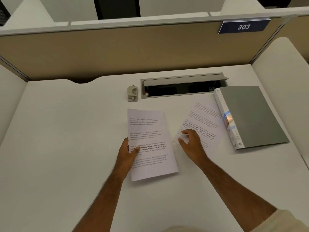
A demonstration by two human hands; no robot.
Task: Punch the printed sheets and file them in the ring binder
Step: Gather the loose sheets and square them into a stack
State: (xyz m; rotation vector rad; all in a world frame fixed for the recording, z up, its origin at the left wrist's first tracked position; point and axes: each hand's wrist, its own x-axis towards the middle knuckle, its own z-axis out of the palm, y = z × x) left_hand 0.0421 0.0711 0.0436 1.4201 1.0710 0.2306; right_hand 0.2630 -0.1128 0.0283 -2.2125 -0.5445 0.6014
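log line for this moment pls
left hand grips printed sheet | right hand on second sheet | hole punch untouched | ring binder closed

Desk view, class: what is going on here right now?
A person is sorting printed sheets at a desk. The left hand grips one sheet by its left edge; the right hand picks at the corner of a second sheet. The punch stands untouched farther back, and the grey binder lies closed on the right.
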